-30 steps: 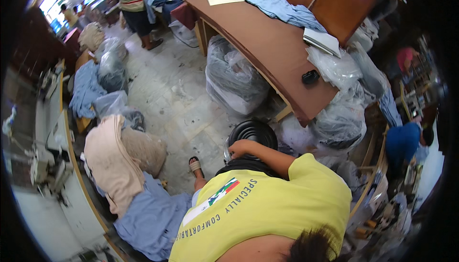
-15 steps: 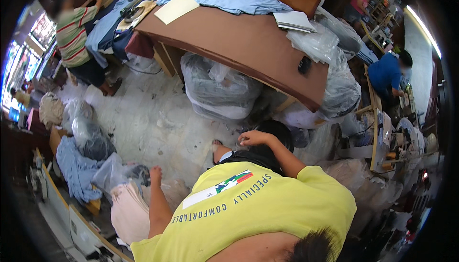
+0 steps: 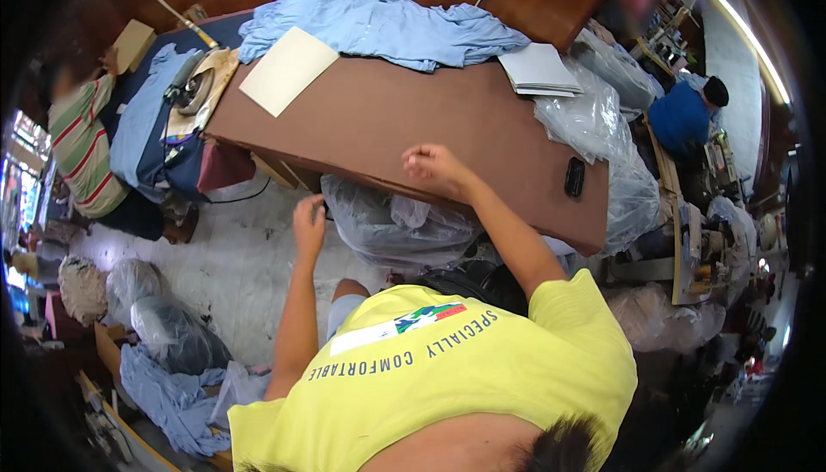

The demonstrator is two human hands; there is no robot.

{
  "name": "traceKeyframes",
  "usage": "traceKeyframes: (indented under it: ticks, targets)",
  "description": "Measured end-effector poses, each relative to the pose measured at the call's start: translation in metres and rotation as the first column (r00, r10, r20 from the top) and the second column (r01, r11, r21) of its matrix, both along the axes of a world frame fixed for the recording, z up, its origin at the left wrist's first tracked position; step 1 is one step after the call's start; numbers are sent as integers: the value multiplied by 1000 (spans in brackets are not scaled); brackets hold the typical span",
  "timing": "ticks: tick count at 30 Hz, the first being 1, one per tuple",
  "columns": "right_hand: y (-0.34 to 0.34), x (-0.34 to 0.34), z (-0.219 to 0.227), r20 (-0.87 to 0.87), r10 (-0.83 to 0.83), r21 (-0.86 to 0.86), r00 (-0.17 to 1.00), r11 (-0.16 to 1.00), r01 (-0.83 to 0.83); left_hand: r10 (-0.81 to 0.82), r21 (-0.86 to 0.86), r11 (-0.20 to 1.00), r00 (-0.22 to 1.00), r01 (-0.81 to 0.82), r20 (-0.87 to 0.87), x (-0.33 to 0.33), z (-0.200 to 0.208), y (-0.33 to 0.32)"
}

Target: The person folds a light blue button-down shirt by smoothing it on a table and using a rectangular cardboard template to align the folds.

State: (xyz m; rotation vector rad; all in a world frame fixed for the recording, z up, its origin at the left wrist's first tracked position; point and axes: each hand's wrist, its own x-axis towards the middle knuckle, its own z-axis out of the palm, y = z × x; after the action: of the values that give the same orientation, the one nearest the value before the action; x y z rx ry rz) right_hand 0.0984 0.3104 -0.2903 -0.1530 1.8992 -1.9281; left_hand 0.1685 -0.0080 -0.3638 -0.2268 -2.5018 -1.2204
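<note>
My left hand is raised in front of the brown table's near side, its fingers curled in. A small dark thing shows at its fingertips, too small to name. My right hand hovers over the near edge of the brown table, fingers loosely bent and partly apart, with nothing seen in them. Across the table's far side lies a heap of light blue cloth. A cream sheet lies at its left, a stack of white sheets at its right. Near the right end sits a small black case.
Plastic-wrapped bundles fill the space under the table. An iron stands on the blue surface at left, by a person in a striped shirt. Blue cloth lies lower left. Another person in blue sits at right.
Both my hands have risen and moved forward, the right from my lap to over the table edge, the left from my side. My view has shifted closer to the table.
</note>
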Motion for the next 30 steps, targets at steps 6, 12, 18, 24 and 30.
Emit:
traceKeyframes:
  ticks: [6, 12, 18, 24, 30]
  targets:
    - [26, -146, -6, 98, -509, 2, 855, 859, 512, 10, -267, 963, 994, -39, -111, -163, 34, -22]
    - [61, -233, -17, 118, -797, 106, 592, 603, 791, 112, -596, 803, 983, -5, 144, -275, 26, -49]
    - [80, -294, -32, -40, -945, 215, 325, 310, 926, 252, -668, 727, 967, -159, 45, -278, 19, -88]
    - [79, -332, -67, -132, -976, 234, 176, 142, 962, 227, -683, 711, 974, -167, -3, -258, 23, -119]
    - [79, -331, -48, -214, -973, -52, 87, 100, 994, 347, -725, 661, 935, -192, 69, -256, 27, -142]
